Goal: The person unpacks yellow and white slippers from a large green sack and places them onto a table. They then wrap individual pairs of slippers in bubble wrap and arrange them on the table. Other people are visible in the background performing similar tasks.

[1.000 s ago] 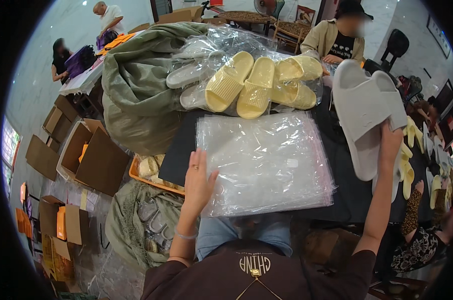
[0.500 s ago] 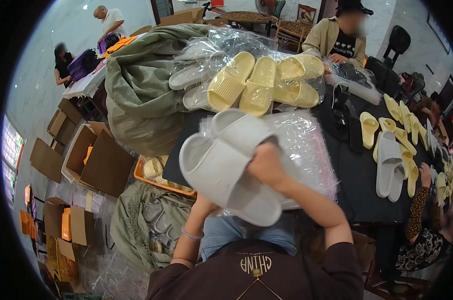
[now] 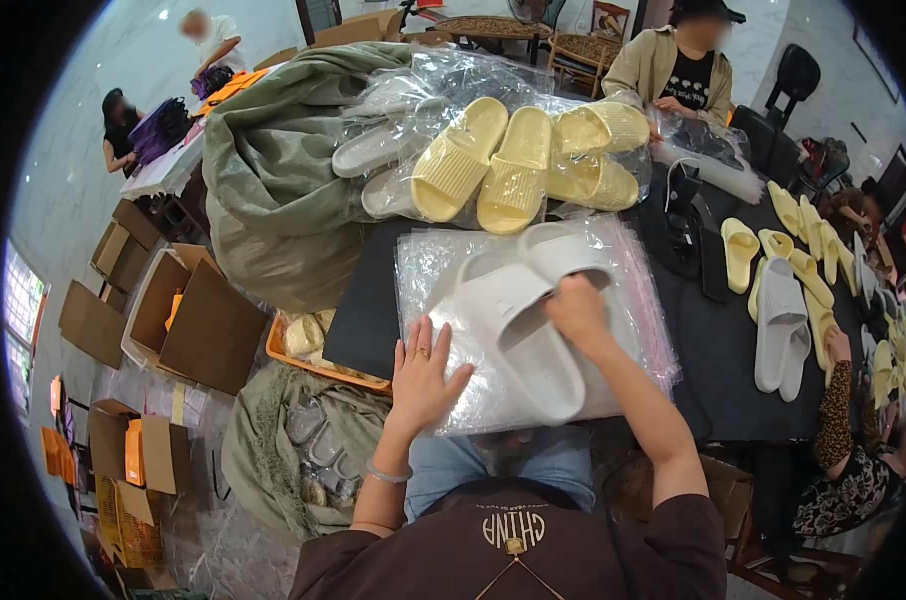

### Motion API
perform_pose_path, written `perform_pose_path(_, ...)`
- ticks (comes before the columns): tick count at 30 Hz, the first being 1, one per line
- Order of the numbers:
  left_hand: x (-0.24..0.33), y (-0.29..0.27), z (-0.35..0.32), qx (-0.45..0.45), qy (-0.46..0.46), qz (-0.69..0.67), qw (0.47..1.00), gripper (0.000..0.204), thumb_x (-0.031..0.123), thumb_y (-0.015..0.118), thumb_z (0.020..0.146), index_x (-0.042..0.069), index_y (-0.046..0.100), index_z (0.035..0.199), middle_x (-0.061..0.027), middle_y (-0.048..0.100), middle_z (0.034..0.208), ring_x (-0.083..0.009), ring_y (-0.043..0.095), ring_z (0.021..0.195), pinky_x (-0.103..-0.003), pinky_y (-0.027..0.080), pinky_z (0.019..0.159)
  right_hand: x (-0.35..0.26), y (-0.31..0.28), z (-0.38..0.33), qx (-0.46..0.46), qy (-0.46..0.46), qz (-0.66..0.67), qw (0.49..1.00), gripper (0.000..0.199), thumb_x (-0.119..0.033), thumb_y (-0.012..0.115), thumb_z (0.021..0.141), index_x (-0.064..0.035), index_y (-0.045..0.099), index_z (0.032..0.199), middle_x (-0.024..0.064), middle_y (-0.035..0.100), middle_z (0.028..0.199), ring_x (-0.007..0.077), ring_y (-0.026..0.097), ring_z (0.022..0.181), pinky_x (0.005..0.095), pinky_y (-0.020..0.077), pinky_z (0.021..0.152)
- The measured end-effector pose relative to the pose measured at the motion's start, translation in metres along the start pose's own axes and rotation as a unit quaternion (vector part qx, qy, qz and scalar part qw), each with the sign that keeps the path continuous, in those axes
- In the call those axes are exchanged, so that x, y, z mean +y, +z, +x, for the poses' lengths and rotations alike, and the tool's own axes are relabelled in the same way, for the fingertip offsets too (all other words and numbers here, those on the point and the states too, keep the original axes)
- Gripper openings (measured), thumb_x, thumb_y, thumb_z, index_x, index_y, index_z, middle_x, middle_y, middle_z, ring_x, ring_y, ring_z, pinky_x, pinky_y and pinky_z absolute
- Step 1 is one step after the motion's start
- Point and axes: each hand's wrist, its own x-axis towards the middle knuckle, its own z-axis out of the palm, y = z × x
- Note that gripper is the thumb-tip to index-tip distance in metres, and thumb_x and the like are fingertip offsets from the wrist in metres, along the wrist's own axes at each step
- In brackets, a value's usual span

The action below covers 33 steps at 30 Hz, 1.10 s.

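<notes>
Currently, my right hand (image 3: 578, 312) grips a pair of grey slippers (image 3: 520, 305) by the straps over the stack of clear bags (image 3: 641, 325) along the near edge of the black tabletop (image 3: 713, 385). My left hand (image 3: 428, 382) holds nothing, fingers parted, at the stack's left edge. Bagged yellow slippers (image 3: 519, 180) lie toward the far edge.

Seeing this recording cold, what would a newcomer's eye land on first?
Probably the pair of pale grey slides, gripped in the right hand over the stack of clear plastic bags, with the left hand spread over its left side. Next, the bright yellow slides just beyond the stack and the bulky olive-green sack left of them.
</notes>
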Motion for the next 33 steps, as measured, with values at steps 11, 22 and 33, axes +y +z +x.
perform_pose_path(11,-0.001,-0.015,0.046,0.010,0.044,0.080,0.996,0.059,0.040,0.054,0.089,0.006,0.040,0.135,-0.0180,0.030,0.145,-0.0303,0.025,0.136,-0.048,0.020,0.110,0.031,0.006,0.003,0.091,0.021,-0.031,0.995,0.050,-0.030,0.067,0.073,0.0034,0.059,0.109,0.0243,0.056,0.112,0.0398,0.052,0.107,0.0464,0.0426,0.091)
perform_pose_path(22,-0.032,0.030,0.118,0.054,0.036,0.069,0.995,0.064,0.050,0.035,0.093,0.010,0.029,0.143,-0.0156,0.019,0.151,-0.0284,0.017,0.140,-0.046,0.013,0.112,0.048,0.015,0.021,0.134,0.029,0.014,0.991,0.034,-0.025,0.061,0.077,0.0060,0.063,0.092,0.0232,0.061,0.100,0.0386,0.056,0.096,0.0442,0.0463,0.084)
perform_pose_path(33,-0.028,0.026,0.117,0.058,-0.024,0.057,0.996,0.068,0.051,0.038,0.091,0.009,0.028,0.144,-0.0154,0.019,0.152,-0.0279,0.014,0.141,-0.047,0.009,0.113,0.068,0.016,0.033,0.148,0.135,-0.013,0.980,0.032,-0.028,0.059,0.077,0.0020,0.063,0.090,0.0192,0.062,0.099,0.0352,0.057,0.100,0.0471,0.0454,0.086)
